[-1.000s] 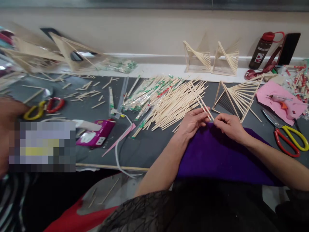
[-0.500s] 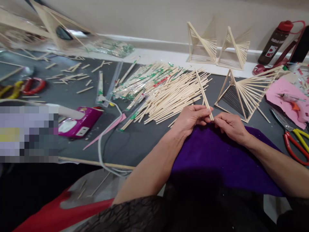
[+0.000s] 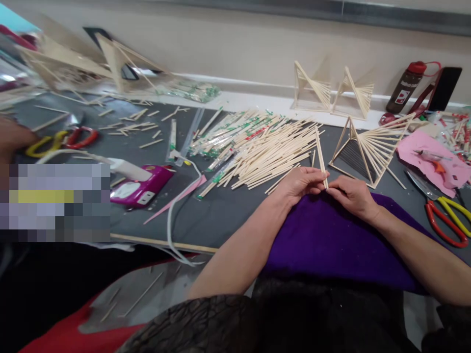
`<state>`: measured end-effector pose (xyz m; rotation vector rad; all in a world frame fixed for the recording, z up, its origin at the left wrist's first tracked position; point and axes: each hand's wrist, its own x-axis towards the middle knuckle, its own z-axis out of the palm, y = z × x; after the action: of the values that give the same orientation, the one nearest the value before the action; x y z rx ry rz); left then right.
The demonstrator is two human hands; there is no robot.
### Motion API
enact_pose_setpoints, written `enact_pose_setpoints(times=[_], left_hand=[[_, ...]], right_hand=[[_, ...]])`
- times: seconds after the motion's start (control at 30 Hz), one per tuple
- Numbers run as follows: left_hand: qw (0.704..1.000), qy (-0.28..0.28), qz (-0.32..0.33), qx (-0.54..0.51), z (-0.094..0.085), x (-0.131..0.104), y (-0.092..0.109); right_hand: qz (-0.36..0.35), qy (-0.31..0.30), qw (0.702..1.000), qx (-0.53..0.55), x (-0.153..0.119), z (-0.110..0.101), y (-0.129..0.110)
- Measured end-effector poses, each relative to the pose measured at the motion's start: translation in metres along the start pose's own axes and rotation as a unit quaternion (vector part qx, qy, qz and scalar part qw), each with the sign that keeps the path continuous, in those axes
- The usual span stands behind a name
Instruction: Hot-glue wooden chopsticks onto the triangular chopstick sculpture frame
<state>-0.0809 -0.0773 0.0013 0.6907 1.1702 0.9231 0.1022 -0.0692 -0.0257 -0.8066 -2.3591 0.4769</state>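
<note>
A pair of pale wooden chopsticks (image 3: 320, 155) stands tilted in front of me, their lower ends between my hands. My left hand (image 3: 306, 182) is closed around them near the bottom, thumb on top. At the lower tip, my right hand (image 3: 352, 196) is closed in a pinch against the ends. Under both wrists a purple cloth (image 3: 338, 240) covers the table edge. Just beyond my left hand lies a heap of loose chopsticks (image 3: 274, 154). A twisted chopstick frame (image 3: 368, 147) stands past my right hand.
Wrapped chopsticks (image 3: 217, 135) lie behind the heap. Two stick models (image 3: 312, 88) and a bottle (image 3: 405, 88) stand along the wall. Red-and-yellow pliers (image 3: 437, 208) lie right, near pink paper (image 3: 415, 149). Left are a purple power strip (image 3: 152, 185), a white cable (image 3: 170, 215) and another person's hand (image 3: 14, 137).
The view has tilted up and swung left, so most table things sit lower and further right. My hands keep their hold on the chopsticks. Another person's hand now shows at the left.
</note>
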Motion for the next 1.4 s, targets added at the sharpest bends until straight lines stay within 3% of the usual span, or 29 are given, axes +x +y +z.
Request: enact_pose_setpoints(times=[0.33,0.5,0.67,0.97,1.2,1.4], left_hand=[[0.999,0.0,0.042,0.021,0.001,0.002,-0.008],[0.994,0.035,0.088,0.047,0.005,0.0,-0.008],[0.987,0.035,0.133,0.079,0.007,-0.002,-0.007],[0.982,0.028,0.162,0.089,0.005,0.004,-0.012],[0.985,0.025,0.151,0.077,0.004,0.005,-0.011],[0.987,0.023,0.143,0.07,0.003,0.007,-0.01]], right_hand=[[0.008,0.0,0.991,-0.132,-0.004,0.011,0.003],[0.047,-0.03,0.994,-0.095,0.002,0.009,0.007],[0.056,-0.019,0.997,-0.055,0.005,0.008,0.007],[0.073,-0.001,0.997,-0.005,0.008,0.008,0.008],[0.112,0.018,0.988,0.109,0.007,0.005,0.008],[0.171,-0.004,0.985,0.008,0.01,0.0,-0.004]])
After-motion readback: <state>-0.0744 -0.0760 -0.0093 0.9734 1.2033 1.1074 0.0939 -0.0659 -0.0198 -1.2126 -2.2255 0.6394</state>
